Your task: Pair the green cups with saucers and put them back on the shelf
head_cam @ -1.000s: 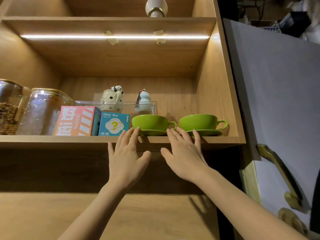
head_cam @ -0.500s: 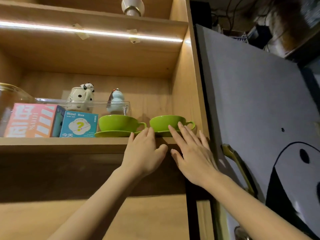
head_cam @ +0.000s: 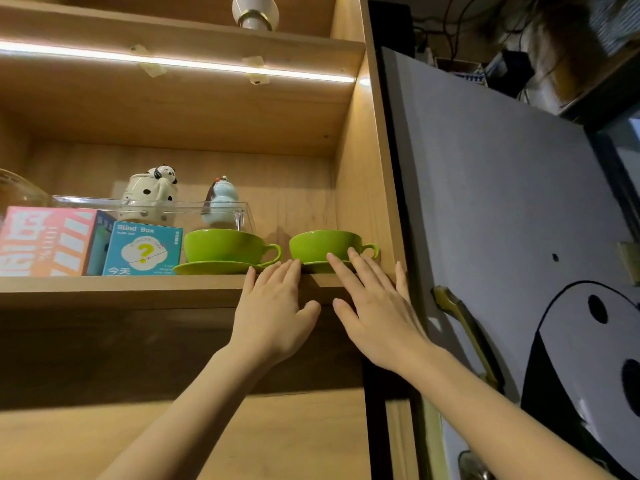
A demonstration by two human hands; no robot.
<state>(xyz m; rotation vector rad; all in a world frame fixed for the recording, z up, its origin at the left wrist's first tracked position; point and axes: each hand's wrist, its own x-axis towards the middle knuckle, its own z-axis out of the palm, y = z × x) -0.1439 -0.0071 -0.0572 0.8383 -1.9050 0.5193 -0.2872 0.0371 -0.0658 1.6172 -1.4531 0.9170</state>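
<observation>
**Two green cups on the shelf, two flat hands below**

Wooden shelf (head_cam: 121, 284) boards fill the view, with a bright light strip (head_cam: 173, 65) glowing under the board above.

At the far left edge of the shelf a glass jar (head_cam: 20, 192) peeks in. Next comes a pink box (head_cam: 41, 242), then a blue box (head_cam: 142, 249) with a yellow question mark on it, both near the front edge. Behind them, toward the back of the shelf, sits a clear tray (head_cam: 156, 206) with a spotted pot (head_cam: 150, 194) and a little pale blue figure (head_cam: 220, 204) in it.

Just right of the blue box stands the left green cup (head_cam: 225, 245) on its saucer (head_cam: 214, 268). The right green cup (head_cam: 323, 244) is beside it, by the right wall of the shelf, also on a saucer (head_cam: 317, 267). Both cups are upright, with handles pointing right.

The left hand (head_cam: 272, 313) lies flat against the front edge of the shelf, fingers straight and close together, their tips near the gap between the two saucers. The right hand (head_cam: 375, 311) reaches up too, fingers straight and a bit spread, tips in front of the right green cup; if they touch it, I cannot tell.

On the right hangs an open grey door (head_cam: 502, 202) with a brass handle (head_cam: 464, 327).
</observation>
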